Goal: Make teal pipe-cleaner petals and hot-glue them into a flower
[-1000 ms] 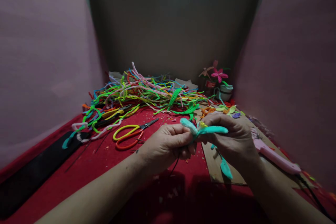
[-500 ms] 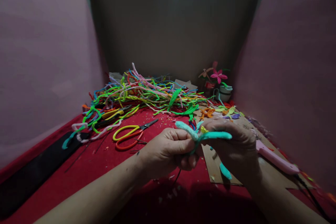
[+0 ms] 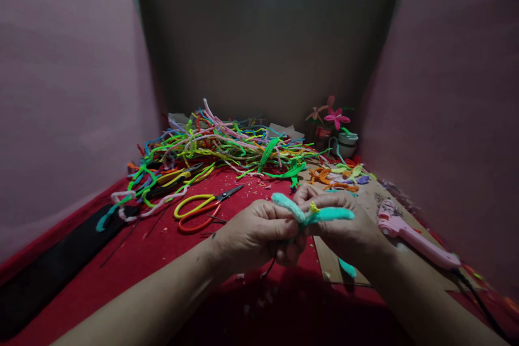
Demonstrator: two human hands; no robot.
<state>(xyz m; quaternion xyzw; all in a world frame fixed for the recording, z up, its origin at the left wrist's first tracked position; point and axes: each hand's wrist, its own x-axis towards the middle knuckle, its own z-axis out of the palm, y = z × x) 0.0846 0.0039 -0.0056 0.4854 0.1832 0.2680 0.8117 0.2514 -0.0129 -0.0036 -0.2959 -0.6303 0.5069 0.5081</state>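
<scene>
Between my two hands is a turquoise pipe cleaner flower (image 3: pixel 330 214) with a small yellow centre (image 3: pixel 313 207). My left hand (image 3: pixel 271 228) is closed round its base, thumb pressed on the front. A thin dark stem (image 3: pixel 271 266) pokes out below those fingers. My right hand (image 3: pixel 344 221) pinches the flower from behind and the right side, its fingertips partly hidden by the petals. One petal points up to the left, another lies out to the right. A loose turquoise petal piece (image 3: pixel 347 267) rests on the cardboard (image 3: pixel 330 259) below my right hand.
Scissors (image 3: pixel 208 205) with yellow and red handles lie left of my hands. Behind stretches a heap of coloured pipe cleaners (image 3: pixel 227 143), with pliers (image 3: pixel 172 177) at its left. A pink glue gun (image 3: pixel 421 240) lies at right; finished flowers stand by a cup (image 3: pixel 346 145).
My right hand has lowered and turned, its fingers now closer behind the flower. More of the glue gun and the orange pieces shows. My left hand has stayed nearly in place.
</scene>
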